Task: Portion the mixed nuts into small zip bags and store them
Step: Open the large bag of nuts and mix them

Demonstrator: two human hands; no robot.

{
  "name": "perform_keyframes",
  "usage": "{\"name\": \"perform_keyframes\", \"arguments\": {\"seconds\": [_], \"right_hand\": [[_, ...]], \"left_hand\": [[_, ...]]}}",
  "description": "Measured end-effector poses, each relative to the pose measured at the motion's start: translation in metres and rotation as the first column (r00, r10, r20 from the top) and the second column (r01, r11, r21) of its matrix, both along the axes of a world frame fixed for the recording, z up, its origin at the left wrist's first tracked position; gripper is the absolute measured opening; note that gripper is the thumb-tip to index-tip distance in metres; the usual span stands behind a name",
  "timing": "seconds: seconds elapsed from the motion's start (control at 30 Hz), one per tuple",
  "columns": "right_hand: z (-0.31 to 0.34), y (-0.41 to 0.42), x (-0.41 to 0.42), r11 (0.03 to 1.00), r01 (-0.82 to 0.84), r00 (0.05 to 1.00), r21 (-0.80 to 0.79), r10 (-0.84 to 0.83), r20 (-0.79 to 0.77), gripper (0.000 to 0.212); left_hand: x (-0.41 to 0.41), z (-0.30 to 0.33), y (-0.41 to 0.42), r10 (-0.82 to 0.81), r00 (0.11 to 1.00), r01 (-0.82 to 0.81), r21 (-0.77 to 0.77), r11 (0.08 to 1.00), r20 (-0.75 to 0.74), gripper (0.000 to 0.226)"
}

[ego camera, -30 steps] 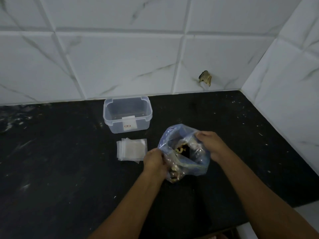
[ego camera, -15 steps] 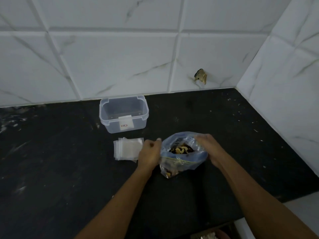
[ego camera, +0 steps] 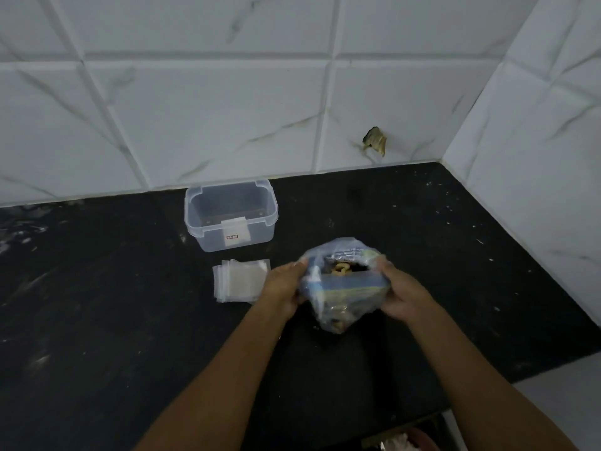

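None of the mixed nuts (ego camera: 341, 267) have been portioned yet, as far as the head view shows: they all sit in the large bluish bag (ego camera: 344, 288) you hold just above the black counter (ego camera: 455, 255), a little right of centre. You can see pale cashew-like pieces through its open mouth and more nuts bunched in the bottom corner. Your left hand (ego camera: 283, 288) grips the bag's left edge with curled fingers, and your right hand (ego camera: 400, 294) grips the right edge the same way, spreading the mouth between them.

Just beside your left hand, the stack of small zip bags (ego camera: 239, 279) lies flat on the counter; its near right corner is hidden behind that hand. They look flat and unfilled. Beyond them, near the tiled wall (ego camera: 195, 125), the clear plastic container (ego camera: 231, 214) stands without a lid, a white label on its front; I see no bags in it, though dark specks show through its bottom.

So I judge you are at the very start: the source bag is open and ready. Left to do: pick up a small bag, fill it, seal it, repeat, then put the portions away, probably in that container.
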State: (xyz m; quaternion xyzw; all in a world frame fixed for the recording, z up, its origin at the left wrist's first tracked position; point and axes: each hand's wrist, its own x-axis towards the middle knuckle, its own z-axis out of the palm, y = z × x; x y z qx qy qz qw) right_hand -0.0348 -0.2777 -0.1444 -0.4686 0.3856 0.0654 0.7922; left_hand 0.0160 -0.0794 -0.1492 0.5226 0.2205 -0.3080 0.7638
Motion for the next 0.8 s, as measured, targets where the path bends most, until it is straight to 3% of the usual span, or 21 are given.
{"name": "perform_keyframes", "arguments": {"seconds": [0.07, 0.17, 0.23, 0.3, 0.37, 0.43, 0.5, 0.63, 0.7, 0.8], "right_hand": [[-0.004, -0.006, 0.004, 0.998, -0.016, 1.000, 0.052, 0.015, 0.010, 0.048], [-0.009, -0.010, 0.007, 0.998, -0.057, 0.998, -0.040, 0.056, -0.015, 0.056], [-0.013, -0.011, 0.007, 0.972, -0.121, 0.992, -0.203, 0.111, -0.059, 0.052], [-0.014, -0.011, 0.007, 0.879, -0.210, 0.977, -0.428, 0.201, -0.066, 0.042], [-0.012, -0.007, 0.005, 0.768, -0.283, 0.946, -0.575, 0.323, -0.034, 0.032], [-0.006, -0.003, 0.004, 0.680, -0.322, 0.908, -0.659, 0.418, -0.012, 0.020], [0.002, 0.002, 0.005, 0.640, -0.371, 0.880, -0.673, 0.475, -0.034, 0.020], [0.005, 0.008, -0.004, 0.569, -0.479, 0.878, -0.668, 0.302, -0.373, 0.078], [0.002, 0.013, -0.014, 0.487, -0.537, 0.843, -0.688, 0.274, -0.464, 0.070], [0.003, 0.012, -0.017, 0.505, -0.460, 0.886, -0.731, 0.313, -0.342, 0.031]], "left_hand": [[-0.009, -0.006, 0.005, 0.070, 0.980, -0.118, -0.260, 0.958, -0.186, 0.016], [-0.023, -0.020, 0.014, -0.047, 0.985, -0.006, -0.307, 0.952, -0.168, 0.025], [-0.023, -0.019, 0.021, -0.196, 0.980, 0.190, -0.117, 0.975, -0.042, 0.033], [-0.015, -0.011, 0.023, -0.370, 0.921, 0.344, 0.190, 0.920, 0.123, 0.039], [-0.004, -0.003, 0.017, -0.566, 0.768, 0.382, 0.495, 0.781, 0.300, 0.055], [0.006, -0.001, 0.005, -0.755, 0.548, 0.290, 0.765, 0.576, 0.361, 0.064], [0.014, -0.002, -0.007, -0.825, 0.446, 0.215, 0.853, 0.475, 0.346, 0.067], [0.027, -0.006, -0.019, -0.830, 0.475, 0.189, 0.888, 0.420, 0.291, 0.043], [0.028, -0.011, -0.021, -0.824, 0.483, 0.143, 0.901, 0.409, 0.297, 0.020], [0.027, -0.012, -0.016, -0.719, 0.599, 0.119, 0.848, 0.517, 0.354, 0.012]]}}
